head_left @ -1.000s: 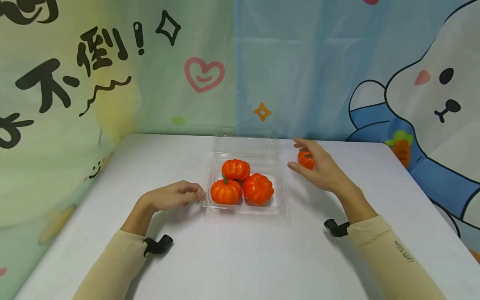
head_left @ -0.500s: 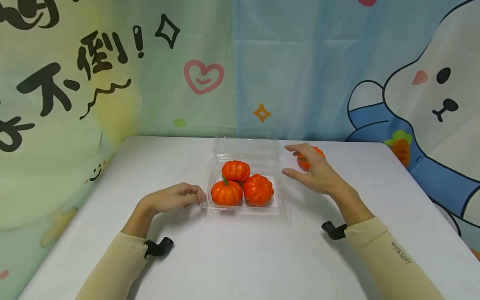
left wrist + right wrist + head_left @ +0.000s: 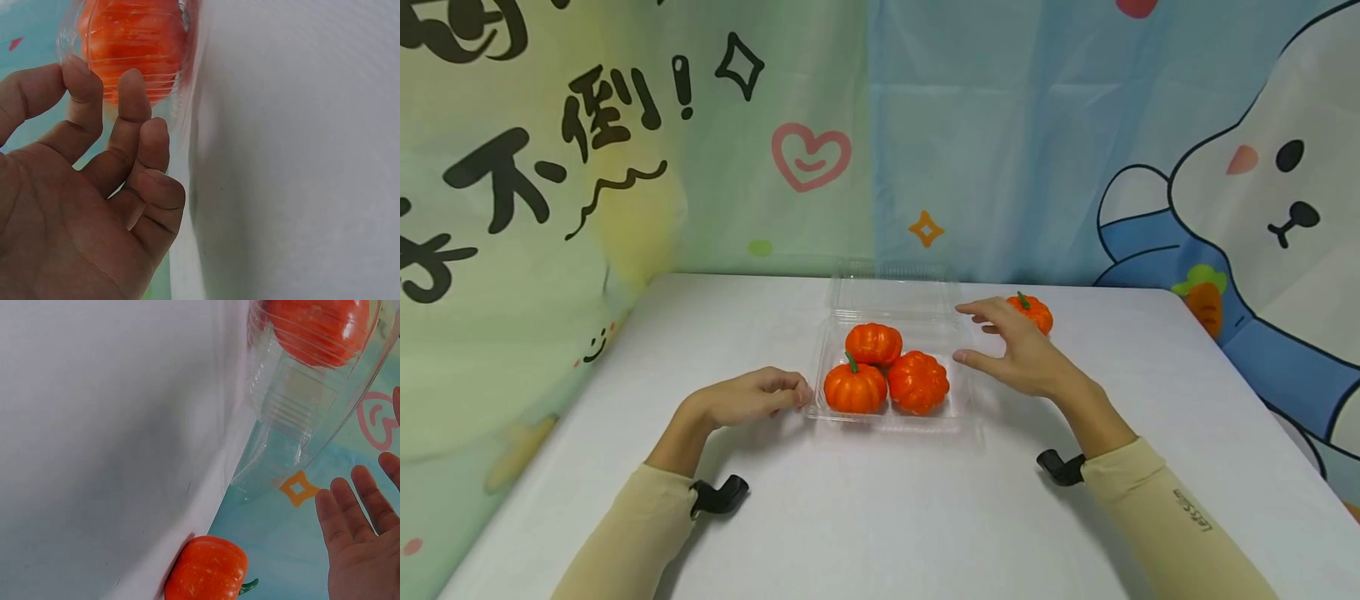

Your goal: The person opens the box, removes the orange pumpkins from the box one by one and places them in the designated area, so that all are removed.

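Observation:
A clear plastic clamshell container (image 3: 957, 408) stands on the table with its lid (image 3: 891, 293) raised at the back. Inside it sit three small orange pumpkins: a front-left one (image 3: 854, 390) with a green stem, a back one (image 3: 873, 343) and a front-right one (image 3: 918, 383). My left hand (image 3: 748, 395) pinches the container's front-left rim between thumb and a fingertip; its other fingers are loosely bent. Holding nothing, my right hand (image 3: 1018, 350) hovers by the container's right side, thumb and fingers spread. Behind it a fourth pumpkin (image 3: 1036, 312) rests on the table, partly hidden in the head view.
The white table (image 3: 880, 517) reaches back to a printed cloth backdrop (image 3: 985, 133) with a cartoon rabbit and lettering. Black wrist-worn pieces (image 3: 719, 496) jut inward from both sleeves.
My right hand has moved left, away from the pumpkin on the table toward the container, uncovering more of that pumpkin. The left hand stays at the container's corner.

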### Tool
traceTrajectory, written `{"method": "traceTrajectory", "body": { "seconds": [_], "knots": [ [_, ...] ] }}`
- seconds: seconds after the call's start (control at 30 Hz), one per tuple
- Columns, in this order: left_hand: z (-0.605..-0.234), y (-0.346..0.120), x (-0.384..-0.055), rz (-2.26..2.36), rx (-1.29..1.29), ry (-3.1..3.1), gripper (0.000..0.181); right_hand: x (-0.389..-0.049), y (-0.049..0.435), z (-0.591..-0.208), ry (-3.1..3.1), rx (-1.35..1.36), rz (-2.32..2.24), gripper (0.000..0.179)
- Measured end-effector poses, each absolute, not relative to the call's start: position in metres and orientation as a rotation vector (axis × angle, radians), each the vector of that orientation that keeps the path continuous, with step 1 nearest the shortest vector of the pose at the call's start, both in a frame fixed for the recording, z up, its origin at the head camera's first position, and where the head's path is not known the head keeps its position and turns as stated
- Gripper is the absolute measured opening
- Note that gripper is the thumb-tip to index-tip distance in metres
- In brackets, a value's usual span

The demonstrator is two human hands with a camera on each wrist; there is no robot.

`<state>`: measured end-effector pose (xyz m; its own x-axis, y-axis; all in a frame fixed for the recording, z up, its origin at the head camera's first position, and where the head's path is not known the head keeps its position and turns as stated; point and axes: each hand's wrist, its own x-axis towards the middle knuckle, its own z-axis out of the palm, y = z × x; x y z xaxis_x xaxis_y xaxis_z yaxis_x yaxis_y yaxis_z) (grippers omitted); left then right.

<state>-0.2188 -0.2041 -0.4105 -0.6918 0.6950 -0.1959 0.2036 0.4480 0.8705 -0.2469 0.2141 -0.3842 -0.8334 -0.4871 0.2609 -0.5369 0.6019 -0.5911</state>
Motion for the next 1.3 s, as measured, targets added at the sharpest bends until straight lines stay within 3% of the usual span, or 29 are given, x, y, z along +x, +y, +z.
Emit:
{"method": "traceTrajectory", "body": {
  "seconds": [1.3],
  "knots": [
    [-0.415,-0.205,-0.217,1.217,0.764,2.162,0.022,-0.238,0.172,-0.394,-2.772,1.109,1.123,0.056]
  ]
}}
